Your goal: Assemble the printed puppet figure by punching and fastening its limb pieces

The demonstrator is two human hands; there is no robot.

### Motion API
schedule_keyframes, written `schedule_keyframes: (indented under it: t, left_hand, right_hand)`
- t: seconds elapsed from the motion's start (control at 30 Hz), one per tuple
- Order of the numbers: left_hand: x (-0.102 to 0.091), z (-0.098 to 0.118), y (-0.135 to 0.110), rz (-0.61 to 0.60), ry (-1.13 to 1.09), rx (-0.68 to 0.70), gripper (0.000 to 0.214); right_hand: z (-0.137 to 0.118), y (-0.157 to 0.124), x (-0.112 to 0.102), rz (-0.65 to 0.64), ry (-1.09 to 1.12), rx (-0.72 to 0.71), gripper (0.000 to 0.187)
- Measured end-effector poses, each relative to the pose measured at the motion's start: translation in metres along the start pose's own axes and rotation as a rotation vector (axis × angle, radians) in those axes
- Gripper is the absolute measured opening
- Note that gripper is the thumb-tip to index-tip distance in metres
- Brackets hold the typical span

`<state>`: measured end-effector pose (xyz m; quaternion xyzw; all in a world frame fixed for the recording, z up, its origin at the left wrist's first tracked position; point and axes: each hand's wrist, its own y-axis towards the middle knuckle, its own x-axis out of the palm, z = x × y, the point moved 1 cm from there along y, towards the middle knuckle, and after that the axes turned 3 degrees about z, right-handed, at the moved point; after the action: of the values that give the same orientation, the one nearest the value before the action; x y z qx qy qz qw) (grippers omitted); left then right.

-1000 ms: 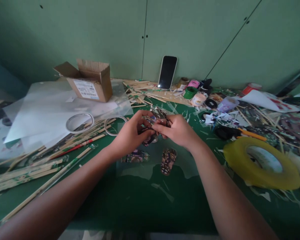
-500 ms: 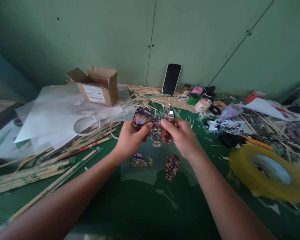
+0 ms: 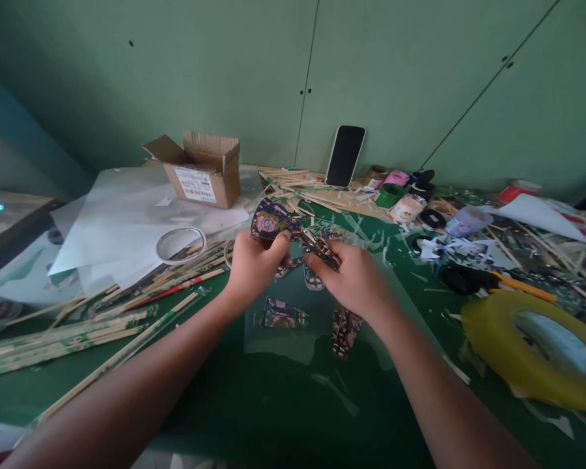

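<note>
A dark, flower-patterned cutout is pinched between the thumb and fingers of my left hand. My right hand is closed around a silver metal hole punch, its jaws at the cutout's narrow right end. Whether the jaws bite into it, I cannot tell. Below lie similar patterned pieces: one on its side, another lengthwise below my right wrist, and a third partly covered by my right hand. They rest on a clear plastic sheet over the green tabletop.
Bundled wooden sticks and a white tape ring lie left. An open cardboard box and a leaning phone stand at the back. Rightward are a large yellow tape roll, an orange-handled tool, small jars and scraps.
The hole punch has turned from upright to pointing left, its jaws now at the cutout's narrow end. My left hand still holds the cutout. The whole view has shifted slightly.
</note>
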<state>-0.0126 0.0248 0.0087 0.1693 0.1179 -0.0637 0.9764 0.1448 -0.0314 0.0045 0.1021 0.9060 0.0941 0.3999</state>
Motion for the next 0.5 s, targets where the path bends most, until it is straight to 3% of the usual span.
schedule_keyframes:
  t: [0.13, 0.3, 0.5]
  left_hand:
    - [-0.0001, -0.0046, 0.0003, 0.045, 0.218, 0.081, 0.032]
    - [0.0013, -0.0088, 0.0002, 0.082, 0.338, 0.111, 0.035]
    - [0.0033, -0.0075, -0.0003, -0.023, 0.277, 0.046, 0.032]
  right_hand:
    - [-0.0024, -0.0003, -0.0005, -0.023, -0.111, 0.005, 0.029]
    - [-0.0063, -0.0004, -0.0015, -0.037, -0.292, -0.001, 0.024]
    - [-0.004, 0.0009, -0.0018, -0.069, -0.324, 0.048, 0.019]
